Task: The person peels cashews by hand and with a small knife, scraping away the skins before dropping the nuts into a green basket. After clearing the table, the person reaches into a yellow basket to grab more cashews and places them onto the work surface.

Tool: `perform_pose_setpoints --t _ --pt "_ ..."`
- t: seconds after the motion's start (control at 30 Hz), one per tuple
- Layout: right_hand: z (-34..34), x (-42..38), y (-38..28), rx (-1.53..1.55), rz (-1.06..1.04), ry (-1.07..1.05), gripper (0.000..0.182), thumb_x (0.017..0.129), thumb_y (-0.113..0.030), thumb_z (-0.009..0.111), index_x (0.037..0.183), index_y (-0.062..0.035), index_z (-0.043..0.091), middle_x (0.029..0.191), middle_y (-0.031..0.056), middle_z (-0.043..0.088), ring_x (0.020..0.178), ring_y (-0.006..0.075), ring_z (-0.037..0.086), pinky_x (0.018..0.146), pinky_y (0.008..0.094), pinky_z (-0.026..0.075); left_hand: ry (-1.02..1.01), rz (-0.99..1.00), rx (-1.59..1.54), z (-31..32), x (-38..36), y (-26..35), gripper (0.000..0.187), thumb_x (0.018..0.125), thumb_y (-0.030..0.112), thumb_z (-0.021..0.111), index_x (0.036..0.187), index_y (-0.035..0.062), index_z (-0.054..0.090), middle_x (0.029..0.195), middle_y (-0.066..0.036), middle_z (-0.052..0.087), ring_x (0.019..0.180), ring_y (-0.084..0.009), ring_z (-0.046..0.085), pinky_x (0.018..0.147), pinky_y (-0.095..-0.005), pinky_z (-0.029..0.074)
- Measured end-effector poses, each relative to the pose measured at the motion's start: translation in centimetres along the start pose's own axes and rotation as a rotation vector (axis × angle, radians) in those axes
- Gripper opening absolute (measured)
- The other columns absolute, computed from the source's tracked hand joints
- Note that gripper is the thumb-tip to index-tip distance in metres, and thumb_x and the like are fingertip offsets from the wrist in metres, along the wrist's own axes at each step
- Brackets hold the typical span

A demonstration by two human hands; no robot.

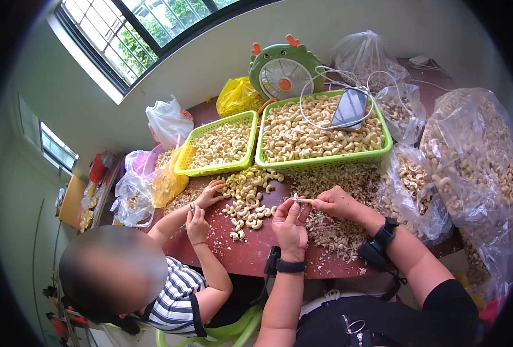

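Above the red table [256,248], my left hand [291,225] is closed with fingertips pinched on a small pale piece, likely a cashew, at the tip of a tool. My right hand [334,202] grips the thin handle of that small tool [307,200], which points left toward my left fingertips. Loose cashews [248,202] lie in a pile left of my hands. Peeled skins and crumbs [340,234] spread beneath and around my right hand. Behind my hands stands a large green basket [326,163] full of cashews.
A smaller green basket [219,169] of cashews stands left, with a phone [350,108] and white cable on the larger one. Behind is a green fan [284,75]. Bags of cashews [470,150] fill the right. Another person [178,289] sits left, hands [201,214] at the table.
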State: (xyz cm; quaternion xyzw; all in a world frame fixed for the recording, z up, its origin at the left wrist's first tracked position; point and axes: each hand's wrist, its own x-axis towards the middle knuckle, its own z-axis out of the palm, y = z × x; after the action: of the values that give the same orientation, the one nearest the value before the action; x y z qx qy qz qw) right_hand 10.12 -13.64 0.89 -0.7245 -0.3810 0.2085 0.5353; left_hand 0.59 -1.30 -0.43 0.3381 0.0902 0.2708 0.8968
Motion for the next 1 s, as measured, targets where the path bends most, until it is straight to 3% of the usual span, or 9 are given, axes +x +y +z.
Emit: perform_pose_setpoints --t 0.2,0.5,0.6,1.0 --pt "-0.1 0.0 0.3 -0.014 -0.018 -0.012 0.039 0.080 -0.033 0.051 0.061 0.0007 0.056 0.046 0.0005 0.041 0.045 0.0058 0.036 0.041 0.0248 0.032 -0.008 0.017 -0.013 0.3 -0.2 0.0 0.011 0.079 -0.005 0.051 0.090 -0.0018 0.052 0.090 -0.012 0.057 0.086 -0.0229 0.058 0.075 -0.0348 0.052" --pt "-0.1 0.0 0.3 0.003 -0.003 -0.014 0.039 0.081 -0.033 0.050 0.062 0.0000 0.056 0.046 -0.0004 0.041 0.045 0.0056 0.036 0.041 0.0246 0.032 -0.050 0.035 0.030 0.1 -0.2 -0.2 0.017 0.080 -0.004 0.048 0.097 -0.0012 0.050 0.095 -0.013 0.056 0.089 -0.0240 0.057 0.078 -0.0348 0.051" --pt "-0.1 0.0 0.4 0.122 0.033 -0.015 0.039 0.082 -0.032 0.050 0.060 -0.0006 0.056 0.046 -0.0017 0.042 0.044 0.0048 0.036 0.040 0.0236 0.032 -0.078 0.052 0.042 -0.1 -0.1 -0.3 0.018 0.081 -0.004 0.048 0.098 -0.0010 0.050 0.096 -0.013 0.055 0.089 -0.0234 0.057 0.078 -0.0349 0.051" --pt "-0.4 0.0 0.4 0.086 0.010 0.027 0.042 0.083 -0.034 0.049 0.056 -0.0016 0.052 0.046 -0.0036 0.040 0.045 0.0042 0.035 0.040 0.0231 0.030 -0.030 -0.030 -0.029 -0.4 0.2 0.0 0.010 0.080 -0.002 0.053 0.089 0.0007 0.054 0.089 -0.011 0.059 0.078 -0.0189 0.059 0.074 -0.0291 0.052"
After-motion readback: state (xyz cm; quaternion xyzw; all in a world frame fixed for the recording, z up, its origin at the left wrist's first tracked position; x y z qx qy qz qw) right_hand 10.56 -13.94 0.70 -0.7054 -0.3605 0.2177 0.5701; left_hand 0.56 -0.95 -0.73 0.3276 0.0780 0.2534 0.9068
